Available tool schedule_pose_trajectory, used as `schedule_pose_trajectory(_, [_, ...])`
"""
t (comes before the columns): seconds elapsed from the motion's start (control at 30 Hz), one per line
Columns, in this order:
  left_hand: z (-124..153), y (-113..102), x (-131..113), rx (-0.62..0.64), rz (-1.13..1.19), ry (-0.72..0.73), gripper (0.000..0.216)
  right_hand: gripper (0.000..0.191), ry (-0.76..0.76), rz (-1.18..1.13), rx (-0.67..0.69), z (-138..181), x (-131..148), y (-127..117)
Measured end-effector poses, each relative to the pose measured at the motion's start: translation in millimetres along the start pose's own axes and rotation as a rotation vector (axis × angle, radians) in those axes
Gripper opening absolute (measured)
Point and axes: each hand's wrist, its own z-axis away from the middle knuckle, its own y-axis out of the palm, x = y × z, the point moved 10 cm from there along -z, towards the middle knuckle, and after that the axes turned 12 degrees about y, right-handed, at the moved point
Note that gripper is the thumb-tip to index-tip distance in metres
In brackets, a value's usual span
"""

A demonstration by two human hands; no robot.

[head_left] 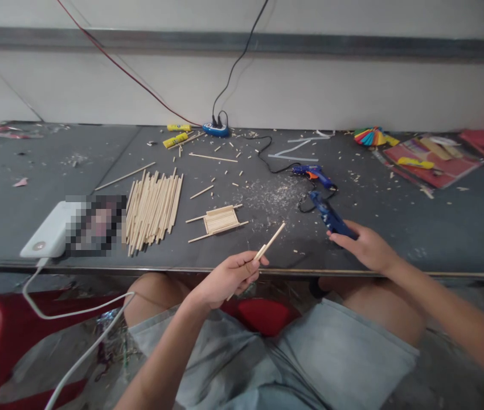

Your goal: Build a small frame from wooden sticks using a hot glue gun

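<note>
Thin wooden sticks are pinched in my left hand, just above the table's front edge. One reaches out well past the other, and both point up to the right. My right hand is closed around a dark blue hand tool, its far end over the table; blur and my fingers hide what kind it is. Beyond my left hand lies a small frame of glued-looking sticks, with a slatted middle and two long side rails. A blue glue gun with an orange trigger rests behind the hand tool.
Left of the frame is a pile of wooden sticks, near a white power bank with a cable. Yellow glue tubes and a blue power socket sit at the back. Colourful sticks and a red packet lie right.
</note>
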Motion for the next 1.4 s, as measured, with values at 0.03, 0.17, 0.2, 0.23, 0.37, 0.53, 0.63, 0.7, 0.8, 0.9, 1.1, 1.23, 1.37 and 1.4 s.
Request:
schedule_pose_trajectory(0.03, [0, 0, 0, 0.001, -0.011, 0.002, 0.035, 0.032, -0.030, 0.024, 0.046, 1, 8, 4])
schedule_pose_trajectory(0.17, [1, 1, 0, 0.007, -0.047, 0.004, 0.035, 0.029, -0.080, 0.076, 0.194, 12, 33, 23])
schedule_pose_trajectory(0.2, [1, 1, 0, 0.006, -0.054, 0.005, 0.035, 0.029, -0.083, 0.079, 0.221, 16, 38, 27])
schedule_pose_trajectory(0.23, [1, 1, 0, 0.007, -0.060, 0.005, 0.035, 0.029, -0.086, 0.078, 0.243, 20, 42, 31])
schedule_pose_trajectory(0.37, [1, 0, 1, -0.003, -0.072, 0.016, 0.036, 0.028, -0.100, 0.069, 0.318, 33, 52, 45])
schedule_pose_trajectory(0.53, [-2, 1, 2, -0.014, -0.062, 0.026, 0.036, 0.030, -0.092, 0.083, 0.308, 38, 55, 46])
schedule_pose_trajectory(0.63, [-2, 1, 2, -0.022, -0.062, 0.037, 0.036, 0.030, -0.089, 0.096, 0.304, 39, 55, 46])
schedule_pose_trajectory(0.7, [-2, 2, 3, -0.026, -0.060, 0.040, 0.038, 0.030, -0.084, 0.110, 0.302, 39, 55, 46])
schedule_pose_trajectory(0.8, [-1, 2, 3, -0.031, -0.059, 0.037, 0.040, 0.029, -0.086, 0.130, 0.286, 41, 55, 46])
schedule_pose_trajectory(0.9, [1, 2, 3, -0.036, -0.053, 0.037, 0.039, 0.029, -0.097, 0.149, 0.270, 42, 57, 46])
schedule_pose_trajectory(1.1, [3, 3, 0, -0.024, -0.036, 0.076, 0.037, 0.025, -0.163, 0.189, 0.150, 44, 68, 43])
schedule_pose_trajectory(1.23, [5, 2, -1, -0.021, -0.081, 0.092, 0.038, 0.025, -0.197, 0.220, 0.101, 43, 72, 46])
schedule_pose_trajectory(1.37, [6, 0, -4, -0.029, -0.116, 0.122, 0.040, 0.029, -0.200, 0.274, 0.080, 41, 69, 50])
schedule_pose_trajectory(1.4, [6, 0, -4, -0.031, -0.123, 0.124, 0.039, 0.030, -0.195, 0.283, 0.079, 40, 67, 51])
